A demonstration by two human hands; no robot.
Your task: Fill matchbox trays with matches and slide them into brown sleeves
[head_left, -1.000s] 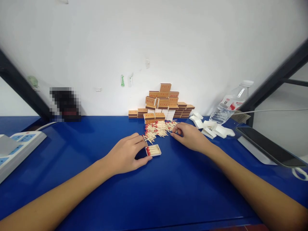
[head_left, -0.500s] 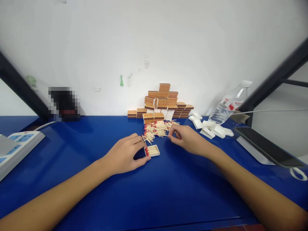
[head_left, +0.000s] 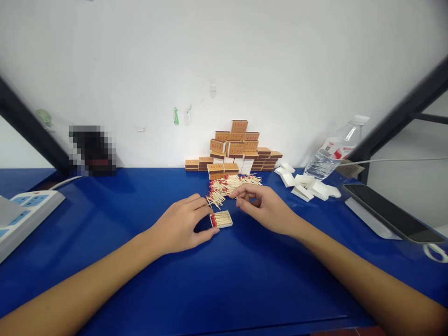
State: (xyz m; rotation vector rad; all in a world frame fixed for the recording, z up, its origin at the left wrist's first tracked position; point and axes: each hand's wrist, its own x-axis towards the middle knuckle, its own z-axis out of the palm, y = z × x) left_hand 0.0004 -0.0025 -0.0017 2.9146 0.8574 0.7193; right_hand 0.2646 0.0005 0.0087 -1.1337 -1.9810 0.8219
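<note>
My left hand rests on the blue table, its thumb and fingers gripping the left end of a small open matchbox tray filled with red-tipped matches. My right hand hovers just right of the tray, thumb and forefinger pinched together on matches I can barely make out. A loose pile of matches lies just behind both hands. Stacked brown matchboxes stand against the wall beyond the pile.
Several empty white trays lie at the right, near a tilted water bottle. A phone on a white stand is at far right. A white power strip sits at the left edge.
My right hand has drawn away from the match pile, moving left and nearer to the tray with its fingers pinched. My left hand has stayed on the tray.
</note>
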